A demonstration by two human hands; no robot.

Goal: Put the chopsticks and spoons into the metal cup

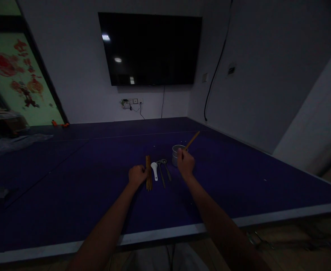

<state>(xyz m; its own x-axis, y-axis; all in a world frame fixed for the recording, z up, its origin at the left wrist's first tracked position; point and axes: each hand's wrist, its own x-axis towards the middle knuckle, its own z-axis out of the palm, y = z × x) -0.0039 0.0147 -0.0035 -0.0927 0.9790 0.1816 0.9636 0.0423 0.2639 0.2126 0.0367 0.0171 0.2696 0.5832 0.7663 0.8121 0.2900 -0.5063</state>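
A bundle of wooden chopsticks (149,177) lies lengthwise on the purple tabletop. My left hand (137,175) is closed at the bundle's left side, fingertips against the sticks. Held in my right hand (186,163) is a wooden chopstick (193,139), slanting up to the right; whether it is one or more is hard to tell. That hand is in front of a grey cylindrical container (175,158) and hides its right side. Between the hands lie a white spoon (155,170) and two metal spoons, one (162,177) beside the other (167,171).
The purple table (97,169) has a pale front edge and reaches back to the wall. Crumpled clear plastic (18,145) and a box (9,122) are at the far left. A dark television (154,51) hangs above; a black cable (217,67) runs down the right wall.
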